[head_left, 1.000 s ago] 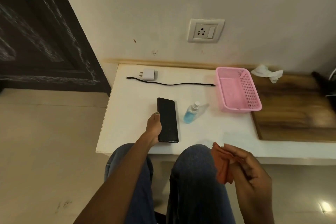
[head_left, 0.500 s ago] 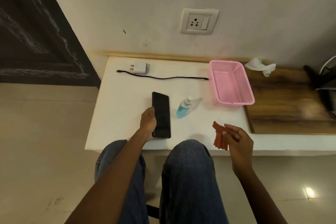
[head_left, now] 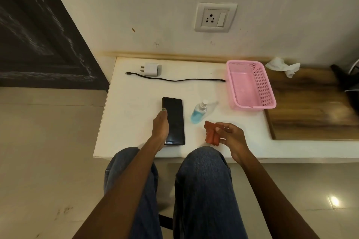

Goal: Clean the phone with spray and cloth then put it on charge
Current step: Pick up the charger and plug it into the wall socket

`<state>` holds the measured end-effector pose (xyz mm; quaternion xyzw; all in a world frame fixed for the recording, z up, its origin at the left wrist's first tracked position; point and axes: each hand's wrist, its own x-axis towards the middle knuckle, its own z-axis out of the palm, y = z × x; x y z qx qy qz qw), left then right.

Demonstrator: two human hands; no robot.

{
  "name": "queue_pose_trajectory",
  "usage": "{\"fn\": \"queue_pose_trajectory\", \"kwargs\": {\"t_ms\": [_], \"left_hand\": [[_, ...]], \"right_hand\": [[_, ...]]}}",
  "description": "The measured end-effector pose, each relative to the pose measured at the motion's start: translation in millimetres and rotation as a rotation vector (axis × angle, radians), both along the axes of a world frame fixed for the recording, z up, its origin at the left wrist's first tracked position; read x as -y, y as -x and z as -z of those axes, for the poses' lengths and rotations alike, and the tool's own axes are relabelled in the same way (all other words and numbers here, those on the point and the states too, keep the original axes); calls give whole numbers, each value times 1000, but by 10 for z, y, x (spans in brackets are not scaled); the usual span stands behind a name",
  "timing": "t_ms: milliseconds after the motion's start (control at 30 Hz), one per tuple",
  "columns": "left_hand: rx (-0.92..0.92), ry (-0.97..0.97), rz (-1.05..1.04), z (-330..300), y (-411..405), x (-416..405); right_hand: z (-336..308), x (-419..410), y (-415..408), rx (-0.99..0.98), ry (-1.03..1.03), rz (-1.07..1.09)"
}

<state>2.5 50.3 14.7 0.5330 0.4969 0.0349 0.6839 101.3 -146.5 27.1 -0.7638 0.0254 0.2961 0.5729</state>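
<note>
The phone (head_left: 173, 121) lies flat and face up on the white surface (head_left: 126, 122), near the front edge, with its long side pointing away from the person. The left hand (head_left: 160, 125) rests along the left edge of the phone with the thumb on the glass; how the other fingers of this grip stand I cannot tell, they are hidden under the hand. Just to the right of the phone lies the spray bottle (head_left: 199, 111) with blue liquid, on its side. A little more to the right of the phone, the right hand (head_left: 230, 136) pinches a bunched orange cloth (head_left: 211, 133) between thumb and fingers, held above the surface.

I judge that the step in hand is to bring the cloth to the screen. To do it well, the left hand should keep the phone steady at the edge only, so the glass stays free, and the cloth should be opened to a flat pad before wiping in long strokes.

Behind the phone, well apart from it, are the black cable (head_left: 174, 79) and the white charger plug (head_left: 151, 69).

Compared with one second ago, the right hand has moved forward from above the knee to over the surface, nearer to the phone. The phone and the bottle keep their places.
</note>
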Motion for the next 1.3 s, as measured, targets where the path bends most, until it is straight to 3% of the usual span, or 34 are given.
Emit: {"fn": "queue_pose_trajectory", "kwargs": {"t_ms": [133, 433, 700, 900, 1067, 1300], "left_hand": [[-21, 53, -48, -50, -16, 33], [-27, 38, -85, -147, -12, 65], [51, 5, -67, -199, -22, 11], [126, -143, -178, -240, -97, -141], [203, -222, -303, -330, -167, -221], [201, -222, -328, -318, -176, -344]], "right_hand": [[163, -5, -75, 112, 230, -4], [94, -26, -53, 237, 327, 50], [-641, -606, -105, 605, 165, 24], [-992, -1593, -233, 847, 70, -352], [-651, -2465, -506, 776, 366, -781], [-199, -3196, -817, 675, 634, -965]]}}
